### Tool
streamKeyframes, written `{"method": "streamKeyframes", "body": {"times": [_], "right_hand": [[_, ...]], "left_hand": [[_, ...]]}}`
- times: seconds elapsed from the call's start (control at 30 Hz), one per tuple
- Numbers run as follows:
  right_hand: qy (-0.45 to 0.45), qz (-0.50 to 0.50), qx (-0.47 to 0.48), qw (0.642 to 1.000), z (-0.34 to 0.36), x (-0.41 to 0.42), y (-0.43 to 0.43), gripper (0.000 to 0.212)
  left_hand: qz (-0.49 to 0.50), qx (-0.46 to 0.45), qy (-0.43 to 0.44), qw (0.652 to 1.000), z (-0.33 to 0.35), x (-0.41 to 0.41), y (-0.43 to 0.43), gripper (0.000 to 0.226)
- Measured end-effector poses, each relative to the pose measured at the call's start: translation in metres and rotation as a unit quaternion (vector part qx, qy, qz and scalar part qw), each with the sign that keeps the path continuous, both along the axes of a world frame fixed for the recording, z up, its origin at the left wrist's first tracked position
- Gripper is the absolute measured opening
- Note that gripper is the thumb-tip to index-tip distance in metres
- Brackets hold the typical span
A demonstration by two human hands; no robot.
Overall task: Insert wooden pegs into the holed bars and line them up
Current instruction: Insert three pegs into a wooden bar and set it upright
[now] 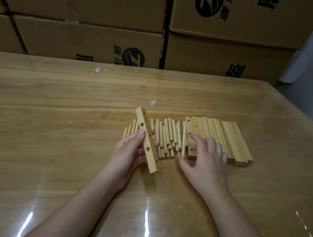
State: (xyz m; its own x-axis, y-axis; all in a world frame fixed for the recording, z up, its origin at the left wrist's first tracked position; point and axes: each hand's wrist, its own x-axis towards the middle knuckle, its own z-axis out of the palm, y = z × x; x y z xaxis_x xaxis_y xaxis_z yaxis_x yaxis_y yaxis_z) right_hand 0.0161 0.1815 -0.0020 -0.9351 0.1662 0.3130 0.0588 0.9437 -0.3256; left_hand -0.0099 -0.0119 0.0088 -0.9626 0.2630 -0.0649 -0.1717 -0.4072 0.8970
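Tabletop: a pale wooden tabletop [49, 122] under a glossy clear film; its far edge runs along a wall of brown printed cardboard boxes [87, 6], and its right edge slants away from a rounded far corner.
Open room: broad tabletop surface spreads to the left of the work, between it and the far edge, and on the near side around the forearms; the work sits right of centre, well apart from every edge.
Marks: two small white specks [153, 102] lie on the tabletop beyond the work.
Pegs: a pile of short, round, light wooden pegs [169, 138] lies mid-tabletop, mostly parallel and pointing away from the person; several dozen, too tightly packed to count exactly.
Bars in row: a row of square-edged light wooden bars [229, 141] lies side by side and touching, just right of the pegs; roughly ten, the seams too close for a sure count.
Held bar: one light wooden holed bar [148, 139], lifted and tilted over the left side of the pegs, shows two large round holes and smaller ones.
Left hand: the left hand [128, 154] grips the held bar, thumb on the near face and fingers curled behind it.
Right hand: the right hand [208, 160] lies palm down with fingers spread over the row's left end, forefinger on the leftmost bar, thumb by the near peg ends, gripping nothing.
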Motion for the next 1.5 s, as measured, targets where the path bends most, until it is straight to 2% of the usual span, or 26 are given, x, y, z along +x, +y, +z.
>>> {"method": "streamKeyframes", "body": {"times": [0.1, 0.37, 0.47, 0.67, 0.83, 1.0, 1.1, 1.17, 1.27, 1.37, 1.43, 1.5], "right_hand": [[0.018, -0.025, 0.027, 0.999, -0.001, -0.004, -0.003, 0.059], [0.054, -0.037, 0.041, 0.997, -0.002, -0.004, -0.005, 0.028], [0.075, -0.045, -0.004, 0.996, -0.002, -0.005, -0.004, 0.021], [0.149, -0.06, -0.161, 0.974, 0.004, -0.003, -0.002, 0.016], [0.234, -0.002, -0.237, 0.943, 0.009, 0.001, -0.003, 0.008], [0.206, 0.084, -0.406, 0.886, 0.011, 0.006, -0.011, 0.019], [0.193, 0.101, -0.475, 0.853, 0.013, 0.009, -0.016, 0.022], [0.18, 0.118, -0.49, 0.845, 0.014, 0.011, -0.018, 0.025], [0.174, 0.121, -0.511, 0.833, 0.015, 0.012, -0.019, 0.028], [0.163, 0.106, -0.563, 0.803, 0.015, 0.009, -0.016, 0.023], [0.153, 0.089, -0.605, 0.776, 0.015, 0.006, -0.014, 0.02], [0.141, 0.063, -0.663, 0.733, 0.016, 0.005, -0.012, 0.015]], "left_hand": [[-0.006, -0.006, 0.005, 1.0, 0.001, 0.001, 0.0, 0.031], [-0.018, -0.017, 0.009, 1.0, 0.002, 0.002, 0.001, 0.031], [-0.02, -0.022, 0.01, 1.0, 0.003, 0.003, 0.001, 0.036], [-0.035, -0.047, 0.016, 0.998, 0.004, 0.004, 0.001, 0.042], [-0.051, -0.072, 0.026, 0.996, 0.002, 0.005, 0.0, 0.041], [-0.071, -0.094, 0.044, 0.992, -0.001, 0.007, 0.0, 0.031], [-0.072, -0.096, 0.044, 0.992, -0.001, 0.008, 0.001, 0.032], [-0.063, -0.089, 0.037, 0.993, -0.002, 0.008, 0.001, 0.033], [-0.057, -0.083, 0.035, 0.994, -0.004, 0.007, 0.001, 0.034], [-0.055, -0.093, 0.036, 0.994, -0.005, 0.006, 0.001, 0.036], [-0.057, -0.108, 0.038, 0.992, -0.006, 0.006, 0.0, 0.04], [-0.062, -0.128, 0.047, 0.989, -0.005, 0.007, 0.0, 0.039]]}}
